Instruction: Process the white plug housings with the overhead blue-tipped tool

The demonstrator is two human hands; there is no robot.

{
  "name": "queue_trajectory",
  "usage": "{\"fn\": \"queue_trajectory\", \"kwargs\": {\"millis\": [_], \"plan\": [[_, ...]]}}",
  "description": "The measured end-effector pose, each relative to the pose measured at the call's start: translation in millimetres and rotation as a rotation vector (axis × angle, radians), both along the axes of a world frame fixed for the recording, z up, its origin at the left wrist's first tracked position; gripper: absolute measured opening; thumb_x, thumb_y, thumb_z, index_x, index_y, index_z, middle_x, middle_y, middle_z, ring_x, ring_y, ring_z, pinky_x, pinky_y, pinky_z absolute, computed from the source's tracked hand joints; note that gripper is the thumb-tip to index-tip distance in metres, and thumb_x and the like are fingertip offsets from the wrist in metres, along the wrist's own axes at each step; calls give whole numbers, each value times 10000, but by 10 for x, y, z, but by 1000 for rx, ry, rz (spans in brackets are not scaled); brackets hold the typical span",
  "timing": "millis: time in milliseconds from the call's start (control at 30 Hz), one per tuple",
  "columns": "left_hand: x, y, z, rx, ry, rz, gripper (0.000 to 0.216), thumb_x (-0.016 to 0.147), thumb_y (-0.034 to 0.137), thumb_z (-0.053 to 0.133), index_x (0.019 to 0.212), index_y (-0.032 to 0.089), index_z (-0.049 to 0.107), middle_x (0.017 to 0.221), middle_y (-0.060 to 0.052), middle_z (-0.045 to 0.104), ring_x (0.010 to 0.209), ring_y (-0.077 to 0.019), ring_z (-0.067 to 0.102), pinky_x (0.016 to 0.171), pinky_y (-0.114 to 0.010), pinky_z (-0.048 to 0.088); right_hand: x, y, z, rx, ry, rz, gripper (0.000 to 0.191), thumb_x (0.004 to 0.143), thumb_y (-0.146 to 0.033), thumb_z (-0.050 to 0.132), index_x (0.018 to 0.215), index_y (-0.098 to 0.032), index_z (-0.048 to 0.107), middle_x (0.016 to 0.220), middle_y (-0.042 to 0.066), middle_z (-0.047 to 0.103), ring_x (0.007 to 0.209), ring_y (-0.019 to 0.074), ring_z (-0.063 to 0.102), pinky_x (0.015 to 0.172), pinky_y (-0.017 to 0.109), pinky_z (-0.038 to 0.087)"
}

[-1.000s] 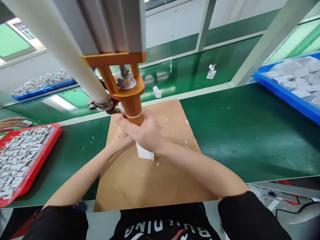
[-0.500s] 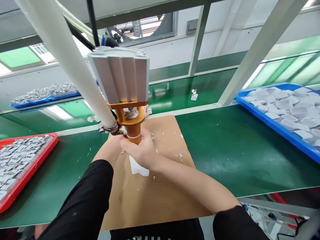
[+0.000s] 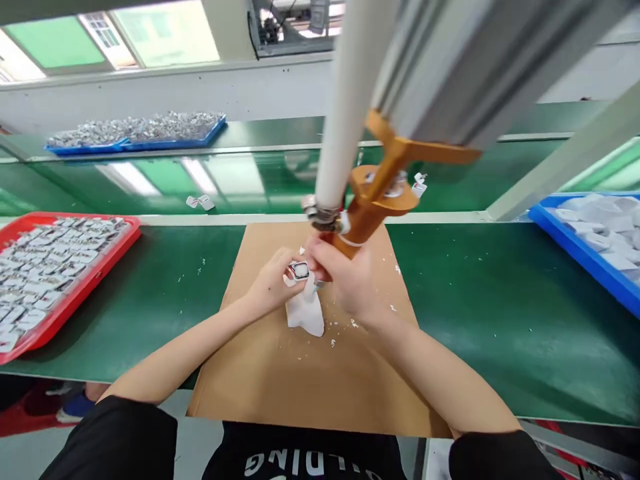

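My left hand (image 3: 270, 287) pinches a small white square housing (image 3: 301, 271) with a dark-edged opening facing up and a bit of red wire beside it. My right hand (image 3: 347, 273) is wrapped round the gold-coloured lower barrel of a dispensing gun (image 3: 369, 217), whose ribbed grey body leans up to the right, blurred. The gun's tip lies close to the housing; whether they touch I cannot tell. Under both hands is a crumpled white sheet (image 3: 306, 313) on a piece of cardboard (image 3: 300, 380) with white scraps.
A red tray (image 3: 113, 252) of small assembled parts stands left. At the right is a blue tray (image 3: 590, 248) of white shells. Another blue tray (image 3: 165, 144) with metallic parts is at the back. A thick white tube (image 3: 343, 100) rises from the gun; loose white parts (image 3: 200, 202) lie beyond the ledge.
The dispensing gun has gone from nearly upright to tilted rightward. My left hand with the housing, mostly hidden behind the gun before, now shows fully, left of it. The view has shifted.
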State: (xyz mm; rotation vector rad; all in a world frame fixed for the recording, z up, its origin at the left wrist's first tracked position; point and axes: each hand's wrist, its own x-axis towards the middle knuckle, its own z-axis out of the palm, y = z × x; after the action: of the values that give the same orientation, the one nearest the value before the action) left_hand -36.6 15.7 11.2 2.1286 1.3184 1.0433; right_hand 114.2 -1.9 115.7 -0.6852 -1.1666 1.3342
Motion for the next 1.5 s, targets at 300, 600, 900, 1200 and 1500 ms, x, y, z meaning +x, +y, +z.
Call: {"fn": "queue_trajectory", "kwargs": {"millis": [300, 600, 900, 1200, 1500], "plan": [[65, -363, -68, -90, -52, -57, 314, 789, 153, 631, 1080, 222, 538, 1002, -15, 560, 794, -120, 535, 697, -226, 473, 6, -29, 46, 172, -38, -3, 176, 771, -200, 568, 609, -198, 501, 482, -44, 466, 371, 59, 356, 365, 229, 246], [68, -444, 12, -9, 0, -34, 265, 827, 315, 652, 1060, 225, 564, 942, -1, 557, 759, -118, 576, 626, -216, 455, -7, -15, 101, 208, -106, 11, 185, 758, -276, 616, 621, -225, 503, 463, -51, 438, 344, 72, 327, 345, 255, 231], [82, -456, 29, 13, -8, -7, 266, 811, 282, 658, 1041, 210, 544, 967, -14, 550, 780, -123, 580, 611, -211, 456, -23, -17, 113, 205, -114, -20, 165, 730, -237, 618, 601, -226, 515, 443, -54, 411, 333, 68, 315, 339, 267, 210], [78, -465, 23, 42, -104, 7, 265, 811, 312, 706, 1023, 218, 577, 925, -4, 563, 785, -116, 569, 691, -217, 481, -39, -21, 127, 239, -111, -10, 161, 741, -225, 602, 613, -221, 505, 439, -57, 410, 330, 63, 302, 345, 262, 184], [87, -469, 66, -1, -136, -1, 244, 822, 330, 694, 1010, 213, 592, 922, -7, 570, 783, -123, 559, 690, -224, 472, -13, -37, 121, 200, -147, -9, 278, 761, -244, 610, 582, -224, 398, 461, -38, 370, 364, 85, 321, 384, 301, 199]]}}
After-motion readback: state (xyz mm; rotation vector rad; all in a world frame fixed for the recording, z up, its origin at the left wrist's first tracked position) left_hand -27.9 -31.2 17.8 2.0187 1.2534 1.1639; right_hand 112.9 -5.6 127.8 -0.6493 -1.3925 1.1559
